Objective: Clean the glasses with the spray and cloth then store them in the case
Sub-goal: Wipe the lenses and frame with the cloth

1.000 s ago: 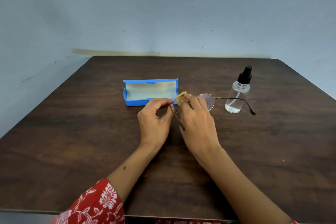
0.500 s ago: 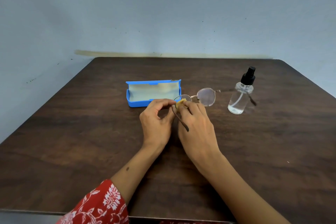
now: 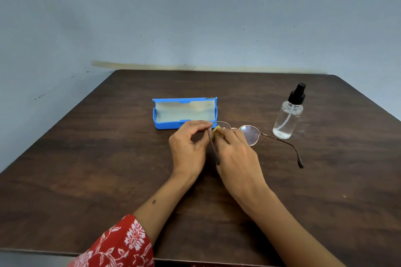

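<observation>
Glasses (image 3: 249, 135): thin metal frame, held just above the desk (image 3: 86, 169) between the open case (image 3: 184, 112) and the spray bottle (image 3: 287, 115), both temples unfolded. Left hand (image 3: 188, 147): fingers pinched on the frame's left corner at the hinge. Right hand (image 3: 238, 158): fingers pressed a small yellow cloth (image 3: 217, 130) against the left lens; most of the cloth was hidden under the hand. Case: blue, pale lining, lid up, nothing seen inside. Spray bottle: upright, capped, apart from both hands. Step judged in hand: wiping the left lens. Next move likely called for shifting the cloth to the right lens, then folding the temples before casing.
</observation>
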{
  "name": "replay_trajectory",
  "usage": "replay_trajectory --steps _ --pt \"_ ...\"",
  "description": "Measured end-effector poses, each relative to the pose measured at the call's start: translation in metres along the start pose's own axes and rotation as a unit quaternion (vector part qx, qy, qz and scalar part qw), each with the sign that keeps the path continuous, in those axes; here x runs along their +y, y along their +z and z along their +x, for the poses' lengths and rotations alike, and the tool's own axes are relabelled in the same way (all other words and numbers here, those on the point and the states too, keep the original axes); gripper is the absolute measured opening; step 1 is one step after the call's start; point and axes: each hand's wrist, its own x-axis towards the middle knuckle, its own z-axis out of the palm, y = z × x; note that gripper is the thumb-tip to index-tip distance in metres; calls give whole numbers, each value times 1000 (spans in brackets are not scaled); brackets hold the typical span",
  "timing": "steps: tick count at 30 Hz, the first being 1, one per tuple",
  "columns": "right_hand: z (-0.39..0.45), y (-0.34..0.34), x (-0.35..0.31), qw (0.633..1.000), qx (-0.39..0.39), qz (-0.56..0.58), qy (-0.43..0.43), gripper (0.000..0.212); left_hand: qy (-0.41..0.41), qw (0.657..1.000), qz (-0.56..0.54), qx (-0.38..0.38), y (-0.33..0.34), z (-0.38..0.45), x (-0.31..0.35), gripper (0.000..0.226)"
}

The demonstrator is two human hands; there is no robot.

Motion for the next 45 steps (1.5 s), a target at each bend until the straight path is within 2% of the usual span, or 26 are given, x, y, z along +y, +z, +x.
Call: replay_trajectory --steps 6,12,17,24,29,34,40,45 --pt "12 -11 5 998 24 -58 27 46 -6 1000 8 3 2 0 0 21" --pt "1 2 -3 1000 7 -15 10 33 -24 1000 -8 11 0 0 -1 21" --pt "13 -1 8 1000 -1 -27 11 47 -18 1000 6 12 1 1 0 19" --pt "3 3 -1 999 -36 12 18 39 -32 999 -2 18 0 1 1 19" --pt "14 -3 7 1000 -15 -14 9 54 -18 1000 10 17 1 1 0 20" --pt "9 4 -1 999 -31 22 12 37 -30 999 0 25 0 2 -2 22" --pt "17 -1 4 1000 -5 12 18 44 -25 999 12 29 0 1 -2 21" --pt "10 5 -2 999 -30 35 23 34 -28 999 6 30 0 2 -3 18"
